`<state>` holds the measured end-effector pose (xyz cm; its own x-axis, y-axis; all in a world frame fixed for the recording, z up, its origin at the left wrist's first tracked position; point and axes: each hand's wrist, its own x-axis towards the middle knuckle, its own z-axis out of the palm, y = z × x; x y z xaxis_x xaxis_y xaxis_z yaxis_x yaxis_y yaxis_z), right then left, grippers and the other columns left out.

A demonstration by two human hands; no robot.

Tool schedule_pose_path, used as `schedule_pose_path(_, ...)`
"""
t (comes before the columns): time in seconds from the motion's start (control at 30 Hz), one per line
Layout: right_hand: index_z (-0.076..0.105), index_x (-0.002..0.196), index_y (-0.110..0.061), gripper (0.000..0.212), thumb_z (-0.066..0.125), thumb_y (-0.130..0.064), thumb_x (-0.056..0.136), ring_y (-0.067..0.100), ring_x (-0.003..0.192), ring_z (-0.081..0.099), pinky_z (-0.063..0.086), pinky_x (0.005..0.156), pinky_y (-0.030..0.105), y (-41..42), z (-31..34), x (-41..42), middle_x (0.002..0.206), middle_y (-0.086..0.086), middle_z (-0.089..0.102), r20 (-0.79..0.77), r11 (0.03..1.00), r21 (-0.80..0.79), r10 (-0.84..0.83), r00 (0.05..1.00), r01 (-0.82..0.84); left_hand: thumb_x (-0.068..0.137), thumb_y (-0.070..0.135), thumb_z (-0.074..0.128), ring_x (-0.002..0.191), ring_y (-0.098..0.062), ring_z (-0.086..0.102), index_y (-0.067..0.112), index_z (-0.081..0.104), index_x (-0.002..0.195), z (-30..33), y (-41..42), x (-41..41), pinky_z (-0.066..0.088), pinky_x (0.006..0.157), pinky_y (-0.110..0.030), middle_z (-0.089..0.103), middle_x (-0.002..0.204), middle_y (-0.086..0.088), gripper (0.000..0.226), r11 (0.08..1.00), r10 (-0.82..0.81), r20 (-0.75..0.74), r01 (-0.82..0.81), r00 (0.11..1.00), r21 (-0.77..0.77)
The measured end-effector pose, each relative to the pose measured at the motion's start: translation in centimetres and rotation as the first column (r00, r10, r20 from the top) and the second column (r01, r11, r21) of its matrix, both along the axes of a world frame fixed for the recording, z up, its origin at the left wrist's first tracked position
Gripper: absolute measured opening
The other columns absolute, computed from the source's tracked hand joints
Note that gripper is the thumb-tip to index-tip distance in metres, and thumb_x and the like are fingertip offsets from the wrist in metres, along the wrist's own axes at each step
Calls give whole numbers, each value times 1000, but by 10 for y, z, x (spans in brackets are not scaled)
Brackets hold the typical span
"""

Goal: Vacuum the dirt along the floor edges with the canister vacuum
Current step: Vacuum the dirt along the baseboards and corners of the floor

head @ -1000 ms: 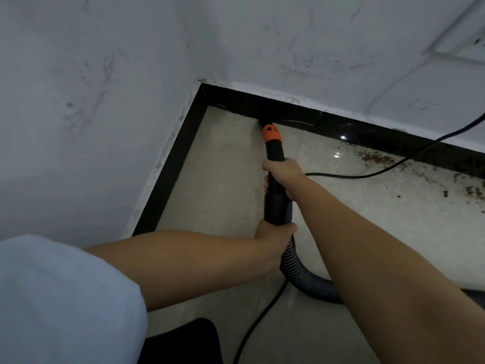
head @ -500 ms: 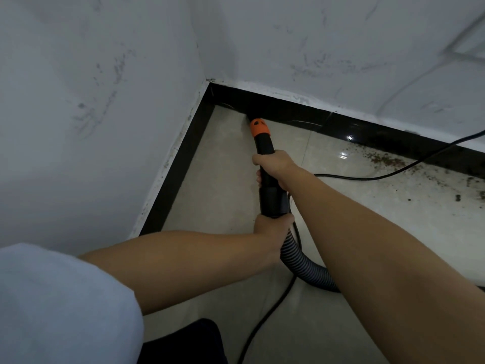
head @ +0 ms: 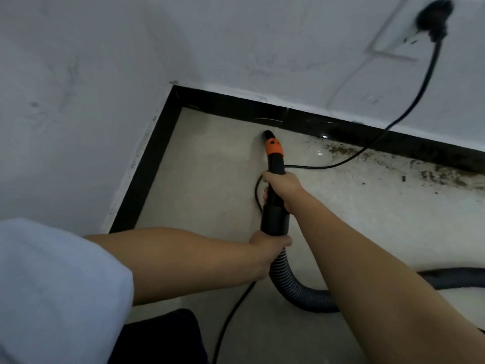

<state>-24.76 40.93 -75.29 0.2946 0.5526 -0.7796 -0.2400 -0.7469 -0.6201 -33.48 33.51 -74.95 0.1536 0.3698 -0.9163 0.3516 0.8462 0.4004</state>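
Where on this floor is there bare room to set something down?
Bare tile lies between the left skirting and the nozzle. Right of it is crowded: the cord crosses, dirt lines the far skirting, and the hose curls near the arms.

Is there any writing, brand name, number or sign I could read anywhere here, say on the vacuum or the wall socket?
No text can be read anywhere in this view.
Orange collar on the vacuum nozzle: small dark marks, too blurred to read.
Wall socket with the plug: no legible lettering.
Hose, power cord, black baseboard: no labels visible.
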Motion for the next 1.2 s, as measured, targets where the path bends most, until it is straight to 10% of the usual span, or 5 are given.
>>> schedule_pose_path(0.67, 47, 86, -9, 9, 56, -6, 87, 16, 41, 49, 48, 48, 28, -127, 40, 67, 59, 7, 50, -64, 986, 39, -158, 985, 161, 78, 20, 73, 106, -25, 60, 10, 60, 114, 11, -97, 36, 50, 94, -36, 65, 108, -9, 40, 938, -339, 174, 346, 924, -8)
schedule_pose_path(0.77, 47, 85, -8, 9, 55, -6, 88, 17, 40, 47, 46, 49, 29, -155, 48, 82, 58, 8, 49, -63, 961, 53, -266, 962, 270, 82, 19, 71, 113, -21, 57, 15, 54, 119, 21, -91, 44, 47, 96, -31, 61, 115, -6, 41, 813, -540, 329, 581, 775, -35)
schedule_pose_path(0.87, 46, 87, -8, 9, 54, -6, 89, 16, 41, 46, 46, 50, 30, -173, 50, 104, 58, 7, 48, -70, 918, 66, -386, 920, 391, 90, 18, 62, 115, -14, 51, 13, 44, 134, 21, -42, 70, 43, 95, -26, 53, 134, -5, 48, 400, -836, 418, 916, 354, 23)
schedule_pose_path(0.93, 44, 88, -9, 10, 54, -7, 89, 16, 41, 46, 45, 49, 30, -173, 49, 116, 57, 6, 47, -78, 886, 70, -453, 888, 458, 92, 16, 58, 105, -14, 56, 8, 49, 131, 16, -4, 95, 46, 84, -24, 58, 128, -11, 40, 235, -950, 237, 965, 203, 117)
schedule_pose_path(1.2, 45, 88, -10, 11, 54, -5, 88, 18, 44, 45, 46, 49, 30, -146, 29, 131, 58, 7, 47, -35, 858, 78, -506, 862, 507, 94, 8, 43, 117, -29, 47, 5, 48, 128, -40, 99, 152, 40, 92, -35, 50, 128, -15, 34, 76, -570, -648, 817, 505, 571)
